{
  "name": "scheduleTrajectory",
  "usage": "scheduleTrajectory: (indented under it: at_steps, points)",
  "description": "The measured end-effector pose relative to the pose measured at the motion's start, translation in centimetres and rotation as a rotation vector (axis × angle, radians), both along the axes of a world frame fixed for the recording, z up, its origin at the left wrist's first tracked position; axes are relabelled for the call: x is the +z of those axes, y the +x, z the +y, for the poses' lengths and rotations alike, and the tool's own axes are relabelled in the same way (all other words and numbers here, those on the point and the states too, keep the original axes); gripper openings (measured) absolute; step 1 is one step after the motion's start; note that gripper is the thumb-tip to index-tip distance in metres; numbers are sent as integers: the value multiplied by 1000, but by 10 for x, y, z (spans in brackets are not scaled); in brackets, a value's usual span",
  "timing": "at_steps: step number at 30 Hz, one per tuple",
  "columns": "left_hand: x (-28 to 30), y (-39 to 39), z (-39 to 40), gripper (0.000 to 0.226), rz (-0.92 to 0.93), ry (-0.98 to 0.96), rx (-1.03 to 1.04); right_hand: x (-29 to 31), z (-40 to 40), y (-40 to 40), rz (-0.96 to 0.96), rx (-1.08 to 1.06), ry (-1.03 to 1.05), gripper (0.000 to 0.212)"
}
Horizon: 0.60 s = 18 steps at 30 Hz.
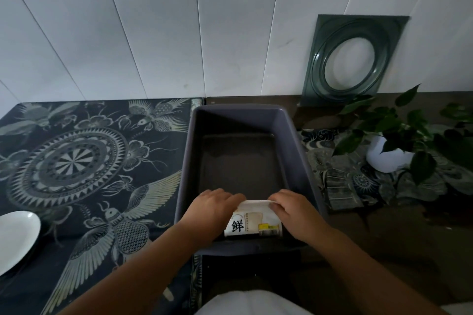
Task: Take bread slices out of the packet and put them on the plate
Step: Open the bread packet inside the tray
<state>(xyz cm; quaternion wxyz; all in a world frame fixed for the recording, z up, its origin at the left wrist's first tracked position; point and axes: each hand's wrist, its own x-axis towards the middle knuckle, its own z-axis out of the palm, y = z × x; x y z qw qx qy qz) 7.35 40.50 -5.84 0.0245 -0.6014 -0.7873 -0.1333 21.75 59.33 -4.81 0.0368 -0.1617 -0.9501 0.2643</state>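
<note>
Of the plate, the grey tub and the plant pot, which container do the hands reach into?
The grey tub: both hands grip the bread packet inside it. The plate and plant pot stand untouched.

You face a white panelled wall (pixel 153 20) in dim light; below it, a dark worktop (pixel 384 250) partly covered by a bird-patterned cloth (pixel 76 161)
</note>
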Motion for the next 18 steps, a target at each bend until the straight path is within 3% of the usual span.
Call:
scheduleTrajectory:
  at_steps: [5,9,13,18]
  points:
    - [0,7,6,48,65,-71,53,4,-4,-3,-39,30,5,24]
    - [1,12,4,43,110,-134,37,0,-9,0,-10,86,173,28]
    - [7,12,-1,28,78,-91,3,0,-10,6,-41,202,354,41]
    - [20,19,-12,27,-69,-26,25,14,-12,13,43,187,270,33]
